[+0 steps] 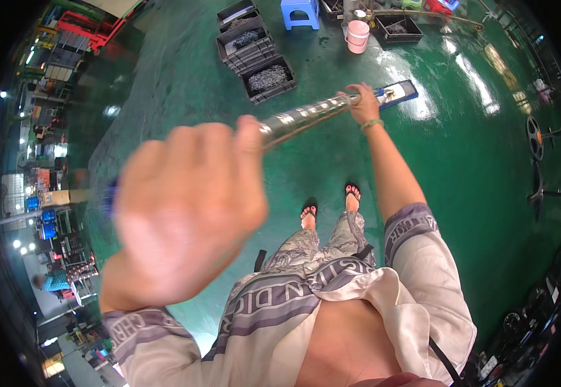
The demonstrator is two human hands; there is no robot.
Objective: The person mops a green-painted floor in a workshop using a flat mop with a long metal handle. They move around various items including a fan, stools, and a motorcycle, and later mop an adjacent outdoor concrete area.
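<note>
A flat mop with a shiny metal handle [303, 120] slants across the view from the near left to the far right. My left hand [187, 200], close up and slightly blurred, is closed round the upper part of the handle. A bit of blue [111, 195] shows past it, probably the handle's end. Farther down the pole, my right hand [364, 106] grips it near the bottom, a bracelet on the wrist. Just beyond lies the mop head [399, 94], white with a blue edge, on the shiny green floor [312, 169].
Black crates [267, 79] of small metal parts stand ahead, with a blue stool [300, 14], a pink bucket [357, 37] and another black crate [397, 28] behind. Shelves and a person [54, 281] are far left. A pedal-like wheel [534, 137] stands right. My sandalled feet [308, 213] are below the handle.
</note>
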